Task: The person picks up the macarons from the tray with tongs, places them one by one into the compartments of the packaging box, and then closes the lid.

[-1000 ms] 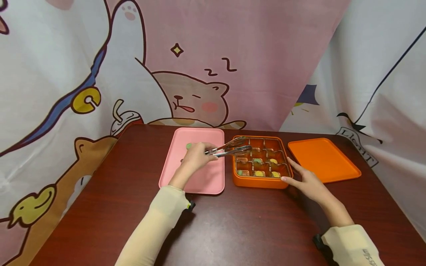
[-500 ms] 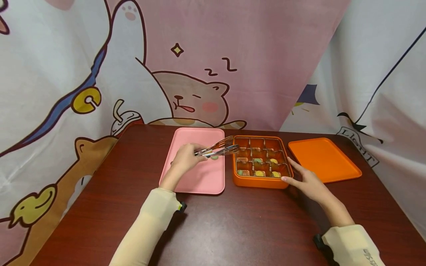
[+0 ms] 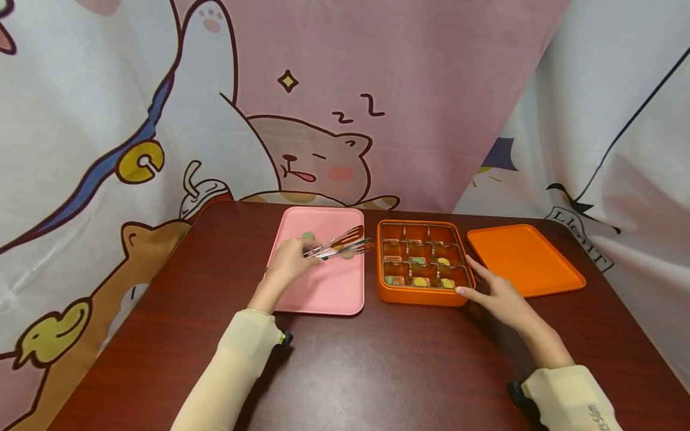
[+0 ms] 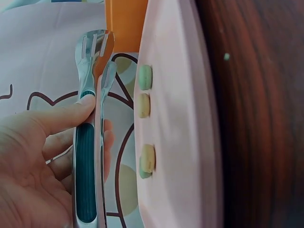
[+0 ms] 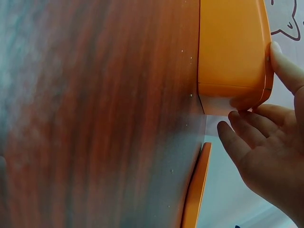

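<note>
My left hand [image 3: 291,258] grips a pair of metal tongs [image 4: 86,156] above the pink tray [image 3: 323,293]. The tongs' ends are spread apart with nothing between them, pointing right. Green and yellow macarons lie on the tray; a green macaron [image 4: 145,77] and a yellow macaron [image 4: 144,105] sit side by side, and another yellow macaron [image 4: 148,157] overlaps a green one. My right hand [image 3: 498,299] rests its thumb and nearly straight fingers against the right front corner of the orange box [image 3: 420,296]. Several macarons, green and yellow, occupy the box's clear divided insert.
An orange lid [image 3: 523,260] lies on the dark wooden table [image 3: 350,371], right of the box. Behind the table hangs a cartoon-printed cloth [image 3: 420,108]. The box and the pink tray stand close together with a narrow gap between them.
My left hand has drawn the tongs left, from over the box's left part to above the pink tray. My right hand stays at the box corner.
</note>
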`<state>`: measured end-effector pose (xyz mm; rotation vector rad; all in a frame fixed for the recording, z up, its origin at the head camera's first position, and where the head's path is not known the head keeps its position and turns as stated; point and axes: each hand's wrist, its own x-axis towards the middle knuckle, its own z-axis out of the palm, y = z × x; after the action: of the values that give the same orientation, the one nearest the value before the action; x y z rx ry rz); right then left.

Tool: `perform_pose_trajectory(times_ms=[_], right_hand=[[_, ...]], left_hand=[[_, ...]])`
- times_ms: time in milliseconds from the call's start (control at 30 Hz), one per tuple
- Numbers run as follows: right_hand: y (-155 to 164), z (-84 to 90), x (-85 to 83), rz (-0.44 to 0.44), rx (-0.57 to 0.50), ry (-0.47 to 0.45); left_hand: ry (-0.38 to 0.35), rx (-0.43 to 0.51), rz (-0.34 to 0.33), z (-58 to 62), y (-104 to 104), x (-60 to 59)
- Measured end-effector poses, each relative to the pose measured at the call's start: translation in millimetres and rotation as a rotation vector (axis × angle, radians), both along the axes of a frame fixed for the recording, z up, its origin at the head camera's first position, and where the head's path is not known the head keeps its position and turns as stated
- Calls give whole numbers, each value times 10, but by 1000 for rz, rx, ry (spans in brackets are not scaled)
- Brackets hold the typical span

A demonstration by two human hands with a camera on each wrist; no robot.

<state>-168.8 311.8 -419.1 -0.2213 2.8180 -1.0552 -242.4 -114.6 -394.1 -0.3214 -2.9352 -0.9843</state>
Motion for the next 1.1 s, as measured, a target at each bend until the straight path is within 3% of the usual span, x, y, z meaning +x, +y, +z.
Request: perform_pose_trajectory(times_ms=[500, 833, 1100], right_hand=[[6, -6, -5, 3, -7, -2], [13, -16, -8, 3, -6, 5], [8, -16, -4, 0, -6, 11]], left_hand=[[-52, -25, 28, -160, -90, -13], [-58, -27, 37, -180, -106, -23], [-68, -84, 58, -206, -84, -43]])
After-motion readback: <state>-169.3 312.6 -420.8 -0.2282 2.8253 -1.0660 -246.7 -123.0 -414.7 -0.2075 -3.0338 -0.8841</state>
